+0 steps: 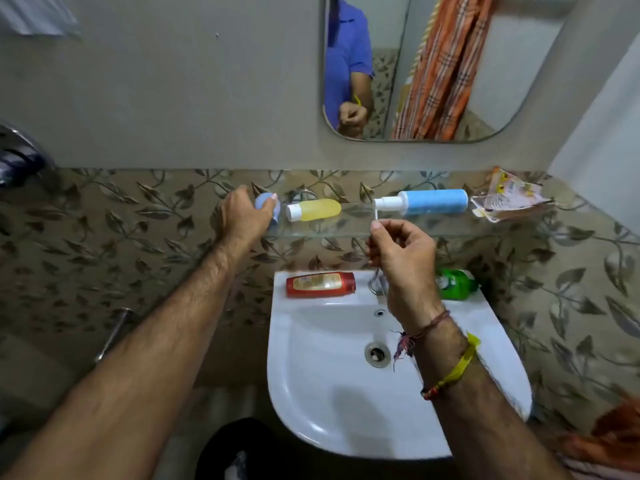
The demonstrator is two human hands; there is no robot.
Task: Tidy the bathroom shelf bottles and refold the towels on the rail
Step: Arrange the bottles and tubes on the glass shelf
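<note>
A glass shelf [349, 227] runs along the tiled wall above the sink. On it lie a yellow bottle [313, 209] with a white cap and a blue pump bottle [429, 201], both on their sides. My left hand [242, 213] grips a small light-blue bottle [266, 204] at the shelf's left end. My right hand [401, 258] hovers in front of the shelf, fingers pinched on a thin white stick-like item [376, 216] just below the blue bottle's pump. An orange checked towel [446, 67] shows in the mirror.
A white sink [311, 393] sits below, with a red bottle [320, 284] lying on its left rim and a green bottle [455, 284] on its right. Crumpled sachets [509, 195] rest at the shelf's right end. A mirror [540, 81] hangs above.
</note>
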